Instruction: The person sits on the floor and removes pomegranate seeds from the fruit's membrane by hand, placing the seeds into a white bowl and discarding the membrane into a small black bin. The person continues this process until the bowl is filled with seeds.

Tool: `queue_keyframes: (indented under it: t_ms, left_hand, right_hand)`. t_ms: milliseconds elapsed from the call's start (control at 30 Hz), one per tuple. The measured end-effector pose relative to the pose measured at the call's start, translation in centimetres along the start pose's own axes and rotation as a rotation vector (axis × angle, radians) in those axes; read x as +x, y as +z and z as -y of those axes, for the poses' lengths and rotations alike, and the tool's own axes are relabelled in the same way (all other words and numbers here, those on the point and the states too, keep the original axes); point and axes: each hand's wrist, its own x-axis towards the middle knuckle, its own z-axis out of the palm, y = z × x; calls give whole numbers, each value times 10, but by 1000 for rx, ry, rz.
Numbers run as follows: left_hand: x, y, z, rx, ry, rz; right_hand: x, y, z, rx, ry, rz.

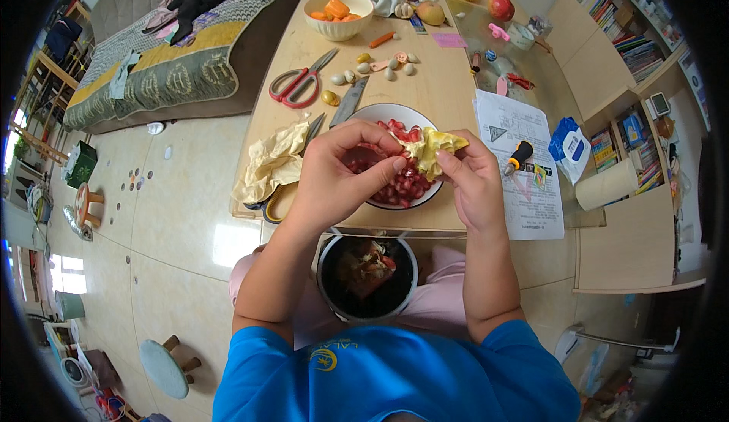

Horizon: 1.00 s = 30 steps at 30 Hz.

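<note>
My right hand (475,174) grips a pomegranate piece (428,147), whose yellow rind and pale membrane face it and whose red seeds show on the left. At that seeded edge, the thumb and fingers of my left hand (347,171) close on the piece; whatever lies between the fingertips is hidden. Both hands are over a white bowl (431,200) with a dark rim. Loose red pomegranate seeds (401,187) lie in it, partly covered by my hands. Below the table edge, a black-lined bin (336,302) between my knees contains peel scraps (370,265).
A kitchen knife (352,98) lies behind the bowl, near red-handled scissors (299,84). Crumpled paper (272,163) covers part of another pair of scissors at left. Printed sheets (529,205) and an orange-black screwdriver (518,157) are at right. A cream bowl (339,33) holds orange pieces.
</note>
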Motion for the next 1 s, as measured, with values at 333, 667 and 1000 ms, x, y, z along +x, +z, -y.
queue_keyframes:
  t_ms: [333, 667, 1000]
  left_hand:
    - [3, 0, 4, -102, -44, 19]
    - [7, 11, 11, 410, 342, -177]
    - [8, 11, 20, 304, 259, -218]
  right_hand:
    - [1, 0, 1, -8, 2, -47]
    - [0, 12, -1, -126, -136, -106]
    - [-1, 13, -5, -166, -157, -86]
